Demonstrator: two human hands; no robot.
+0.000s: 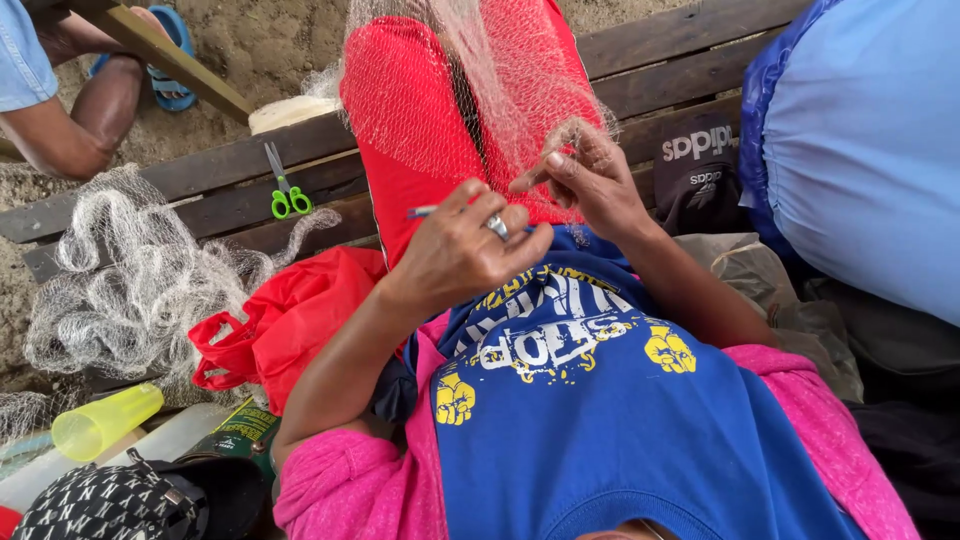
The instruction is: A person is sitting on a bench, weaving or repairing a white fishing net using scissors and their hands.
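A fine pale fishing net drapes over my red-trousered legs, which stretch out across a wooden bench. My left hand, with a silver ring on one finger, is closed around a thin blue tool whose tip points left. Just to its right, my right hand pinches a bunch of the net's mesh between thumb and fingers. The two hands nearly touch above my lap, over my blue printed shirt.
Green-handled scissors lie on the bench beside a heap of net. A red bag, a yellow cup and a patterned black cap sit at the left. Another person's arm is top left; a large pale-blue sack is right.
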